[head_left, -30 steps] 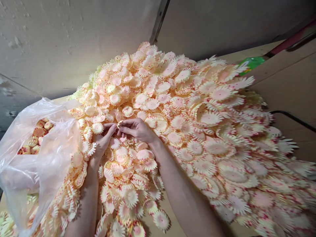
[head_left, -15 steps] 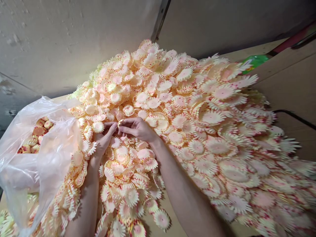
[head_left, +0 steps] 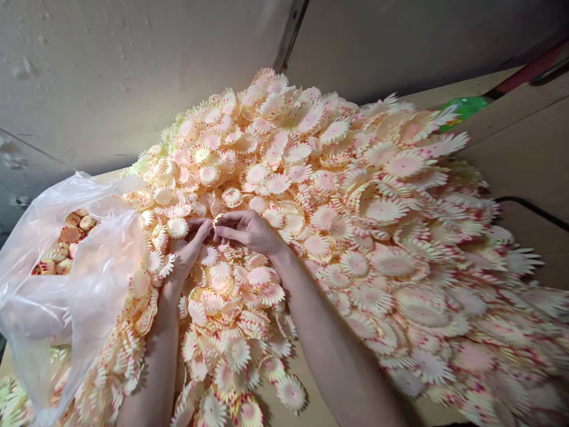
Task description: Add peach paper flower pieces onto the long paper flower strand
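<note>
A great heap of pale, fringed flower-petal discs (head_left: 317,246) with pink-red tips surrounds both hands. My left hand (head_left: 191,246) is closed, thumb raised, its fingertips meeting those of the other hand. My right hand (head_left: 249,231) pinches toward it from the right. Between the fingertips shows the edge of one small cream petal disc (head_left: 216,222), mostly hidden by the fingers. Both hands appear to grip this disc. Loose petal discs lie directly under and around the wrists.
At left sits a clear plastic bag (head_left: 106,255) with several rolled petal bundles (head_left: 71,234) showing in it. A wall (head_left: 133,71) rises behind the heap. To the right are a green packet (head_left: 464,111), a cardboard panel (head_left: 511,127) and a black cable (head_left: 533,210).
Hardly anything differs. Both hands keep the same pinch at the same spot, and the view has shifted very slightly.
</note>
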`<state>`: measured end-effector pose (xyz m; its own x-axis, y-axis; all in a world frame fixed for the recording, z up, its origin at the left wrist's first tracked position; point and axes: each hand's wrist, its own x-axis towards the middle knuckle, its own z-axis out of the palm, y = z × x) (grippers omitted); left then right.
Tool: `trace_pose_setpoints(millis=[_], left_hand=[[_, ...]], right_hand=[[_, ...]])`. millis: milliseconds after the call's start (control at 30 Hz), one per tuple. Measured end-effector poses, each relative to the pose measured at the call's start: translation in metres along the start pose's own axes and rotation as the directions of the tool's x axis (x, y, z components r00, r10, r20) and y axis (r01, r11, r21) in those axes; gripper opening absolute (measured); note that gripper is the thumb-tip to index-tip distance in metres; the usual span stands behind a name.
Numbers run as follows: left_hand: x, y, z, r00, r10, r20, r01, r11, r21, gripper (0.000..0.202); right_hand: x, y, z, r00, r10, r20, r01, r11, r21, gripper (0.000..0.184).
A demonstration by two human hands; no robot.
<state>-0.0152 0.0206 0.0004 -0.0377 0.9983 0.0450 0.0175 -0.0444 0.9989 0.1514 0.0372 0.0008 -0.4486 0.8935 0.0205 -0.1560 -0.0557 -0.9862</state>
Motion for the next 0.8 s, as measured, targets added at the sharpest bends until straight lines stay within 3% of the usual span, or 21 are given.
trace_pose_setpoints(millis=[133, 800], left_hand=[[-0.0001, 0.0005, -0.0003, 0.997, 0.061, 0.049, -0.062, 0.998, 0.005, 0.018], [-0.002, 0.0041, 0.0006, 0.999, 0.013, 0.045, -0.014, 1.0, 0.017, 0.02]], right_hand=[[0.0007, 0.0015, -0.0013, 1.0, -0.012, 0.018, 0.012, 1.0, 0.0, 0.023], [0.001, 0.001, -0.001, 0.999, -0.038, 0.019, 0.038, 0.999, -0.034, 0.023]])
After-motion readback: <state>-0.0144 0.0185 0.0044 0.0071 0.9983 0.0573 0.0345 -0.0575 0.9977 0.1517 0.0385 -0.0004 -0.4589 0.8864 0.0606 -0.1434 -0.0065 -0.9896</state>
